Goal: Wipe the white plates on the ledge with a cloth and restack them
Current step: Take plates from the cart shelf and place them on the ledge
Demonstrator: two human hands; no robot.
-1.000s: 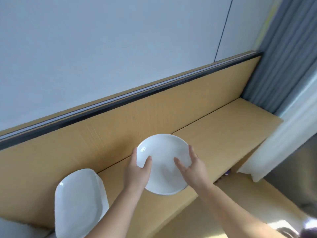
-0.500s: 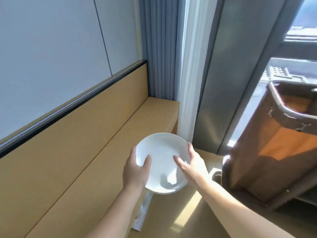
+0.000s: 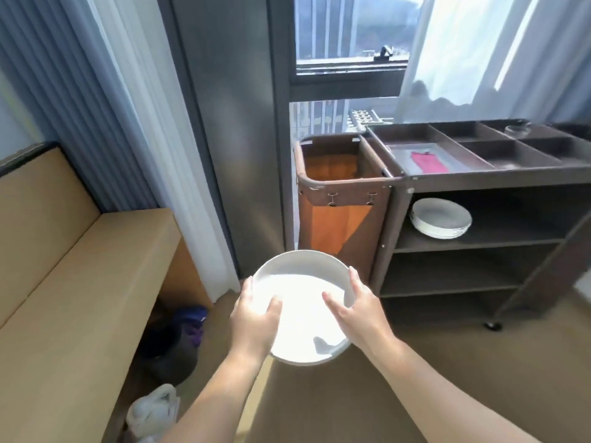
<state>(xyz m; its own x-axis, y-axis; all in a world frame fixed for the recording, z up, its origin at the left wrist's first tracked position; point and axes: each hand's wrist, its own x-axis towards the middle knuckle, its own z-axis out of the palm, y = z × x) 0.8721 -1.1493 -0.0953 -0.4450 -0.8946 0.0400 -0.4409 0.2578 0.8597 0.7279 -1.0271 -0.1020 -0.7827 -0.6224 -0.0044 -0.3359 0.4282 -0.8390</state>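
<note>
I hold one white plate [image 3: 302, 302] in front of me over the floor, bright in the sunlight. My left hand [image 3: 254, 318] grips its left rim, thumb on the inside. My right hand [image 3: 358, 310] grips the right rim the same way. A stack of white plates [image 3: 440, 218] sits on the upper shelf of a brown cart [image 3: 479, 199] to the right. A pink cloth [image 3: 428, 162] lies in a tray compartment on the cart's top. The wooden ledge [image 3: 80, 282] runs along the left.
An orange laundry bag [image 3: 335, 203] hangs on the cart's left end. Grey and white curtains [image 3: 105, 100] and a window frame stand behind. A dark bin with purple cloth [image 3: 179, 334] and a white bag [image 3: 153, 410] sit under the ledge.
My view has swung right from the ledge toward the cart and window. Both hands keep the same grip on the plate, now carried away from the ledge. The other plates on the ledge left the view.
</note>
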